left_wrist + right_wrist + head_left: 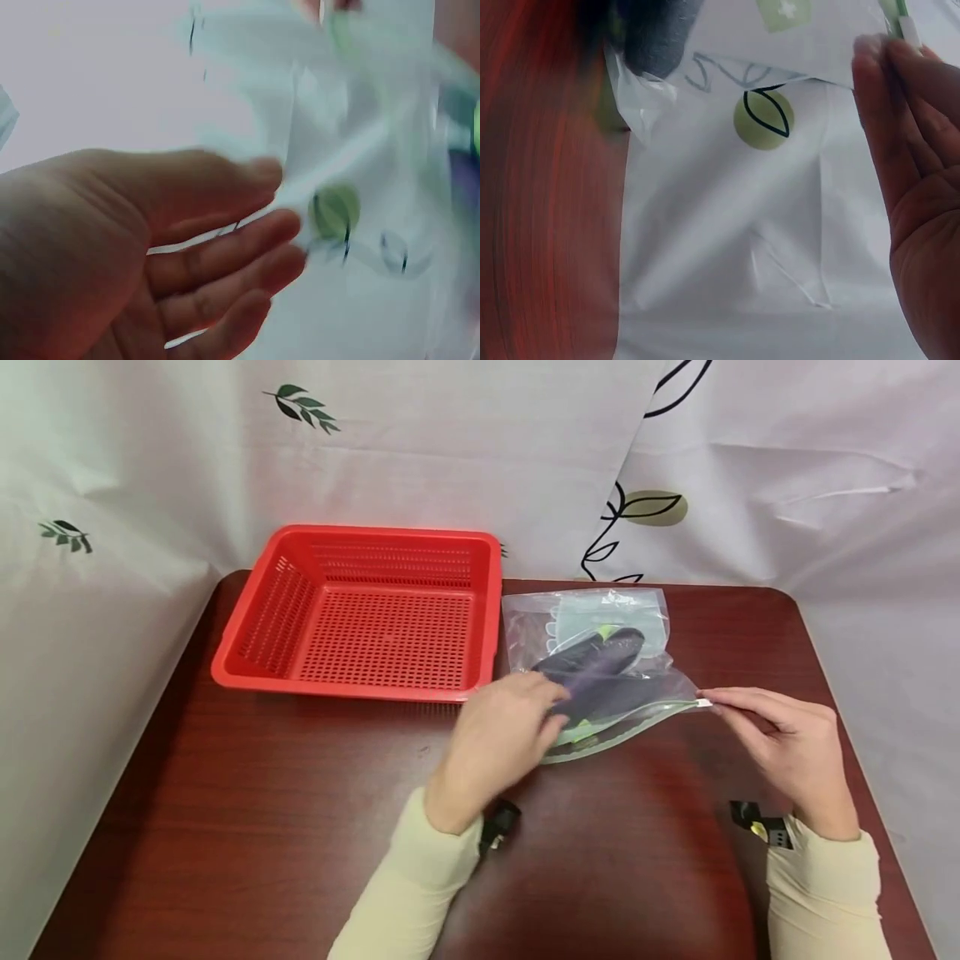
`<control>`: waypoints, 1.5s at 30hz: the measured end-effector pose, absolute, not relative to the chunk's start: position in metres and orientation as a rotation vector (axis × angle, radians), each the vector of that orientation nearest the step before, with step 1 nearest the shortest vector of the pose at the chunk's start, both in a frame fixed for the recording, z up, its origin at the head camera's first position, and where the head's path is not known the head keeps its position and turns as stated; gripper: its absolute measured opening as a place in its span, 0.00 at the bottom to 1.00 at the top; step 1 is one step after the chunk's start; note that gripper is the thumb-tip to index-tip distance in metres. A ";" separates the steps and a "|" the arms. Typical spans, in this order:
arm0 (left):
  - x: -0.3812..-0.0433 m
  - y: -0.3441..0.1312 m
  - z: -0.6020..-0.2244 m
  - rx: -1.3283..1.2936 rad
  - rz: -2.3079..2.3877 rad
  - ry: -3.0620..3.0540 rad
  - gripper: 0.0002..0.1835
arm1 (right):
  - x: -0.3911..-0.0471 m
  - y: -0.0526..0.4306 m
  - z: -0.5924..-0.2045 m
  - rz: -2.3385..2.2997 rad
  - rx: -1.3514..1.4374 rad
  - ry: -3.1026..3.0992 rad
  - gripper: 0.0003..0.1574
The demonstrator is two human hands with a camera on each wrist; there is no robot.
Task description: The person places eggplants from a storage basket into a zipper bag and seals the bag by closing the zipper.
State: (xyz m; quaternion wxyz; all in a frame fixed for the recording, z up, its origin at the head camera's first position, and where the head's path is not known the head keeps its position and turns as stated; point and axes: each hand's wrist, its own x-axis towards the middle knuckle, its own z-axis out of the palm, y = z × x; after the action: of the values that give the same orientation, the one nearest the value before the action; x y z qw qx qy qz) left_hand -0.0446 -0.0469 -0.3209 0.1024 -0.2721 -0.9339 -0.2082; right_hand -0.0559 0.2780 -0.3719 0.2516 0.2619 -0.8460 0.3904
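Observation:
A clear zip bag (525,618) lies at the back right of the table, with its mouth toward me. Dark purple eggplants (626,692) with green caps are inside it. My right hand (798,743) pinches the right corner of the mouth by a white slider (703,702); the right wrist view also shows this slider (910,31). At the mouth's left end hovers my left hand (498,731), overlapping the bag in the head view. In the left wrist view its fingers (225,281) are loosely extended with nothing between them and the thumb.
A red perforated plastic basket (390,695) stands at the back left, beside the bag. The dark red wooden table (285,827) is bounded at the back and sides by a white leaf-patterned sheet (420,452). A pale printed panel (615,614) shows on the bag's far part.

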 end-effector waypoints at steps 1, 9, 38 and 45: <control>-0.043 -0.037 -0.322 -0.814 -0.608 -2.732 0.12 | -0.056 0.279 -0.372 1.055 0.708 -2.307 0.11; -0.039 0.025 -0.333 -0.960 -0.411 -2.650 0.19 | -0.054 0.280 -0.375 1.170 0.721 -2.286 0.11; -0.052 0.072 -0.376 -0.851 -0.587 -2.333 0.08 | -0.056 0.279 -0.374 1.194 0.810 -2.312 0.29; -0.053 0.071 -0.374 -0.860 -0.614 -2.344 0.07 | -0.056 0.278 -0.373 1.221 0.818 -2.290 0.25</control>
State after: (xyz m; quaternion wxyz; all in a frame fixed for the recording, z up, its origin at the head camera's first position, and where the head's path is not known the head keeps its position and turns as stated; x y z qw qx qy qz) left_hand -0.0526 0.0706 -0.3741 0.2813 -0.3211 -0.8748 -0.2293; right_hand -0.0560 0.2778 -0.3728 0.2088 0.2940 -0.8231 0.4388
